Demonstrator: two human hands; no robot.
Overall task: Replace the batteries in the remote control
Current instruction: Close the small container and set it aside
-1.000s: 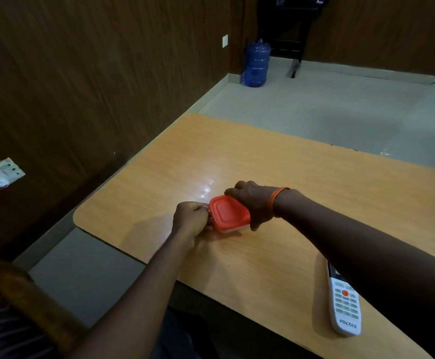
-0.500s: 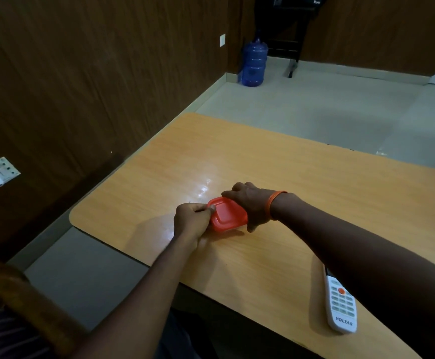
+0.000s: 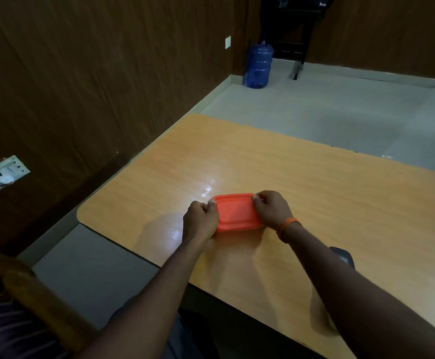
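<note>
A small box with an orange lid sits on the wooden table, its long side now running left to right. My left hand grips its left end, thumb on the lid's edge. My right hand grips the right end, fingers curled over the rim. The remote control lies behind my right forearm; only its dark top end shows.
The table's near edge runs diagonally under my forearms, with its rounded corner at the left. A wooden chair arm is at the lower left. A blue water jug stands on the floor in the far corner.
The box has turned so its long side lies across. My right hand shifted from over the top to its right end. My right forearm now covers most of the remote.
</note>
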